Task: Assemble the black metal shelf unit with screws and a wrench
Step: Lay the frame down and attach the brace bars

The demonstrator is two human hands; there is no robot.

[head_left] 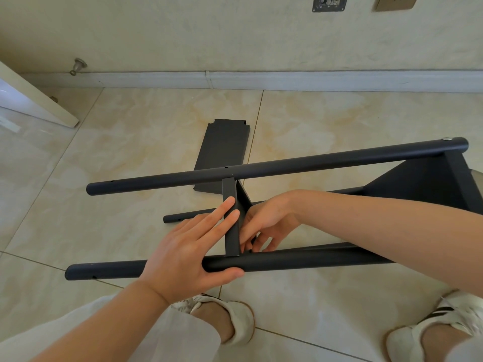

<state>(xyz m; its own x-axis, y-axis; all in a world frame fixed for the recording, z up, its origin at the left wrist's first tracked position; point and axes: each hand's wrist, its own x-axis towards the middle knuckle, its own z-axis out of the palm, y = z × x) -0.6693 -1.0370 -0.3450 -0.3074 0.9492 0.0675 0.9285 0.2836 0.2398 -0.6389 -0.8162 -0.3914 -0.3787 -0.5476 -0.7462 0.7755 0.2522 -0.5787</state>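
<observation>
The shelf unit lies on its side on the tiled floor, and the near pole (300, 262), running across just ahead of the person's shoes, serves as the marker here. The middle shelf panel (232, 241) stands up from that pole, seen edge-on, and reaches the far pole (313, 162) beyond it. The left hand (183, 257) straddles the near pole, fingers straight and pressed flat against the panel's left face, thumb laid along the pole's near side. The right hand (266, 223) sits just beyond the pole on the panel's right side, fingers curled down toward the joint. The step looks like seating this panel's corner and starting a screw. It should go best if the left hand holds the panel square to the pole so the holes line up, with the screw started by finger before any wrench. I cannot tell whether the right fingers pinch a screw, since panel and hand hide the joint. No wrench shows. Further right along the pole, the end shelf (428, 181) is cut off by the frame edge. Well beyond the pole, a loose panel (222, 150) lies flat, partly covered by the far pole.
</observation>
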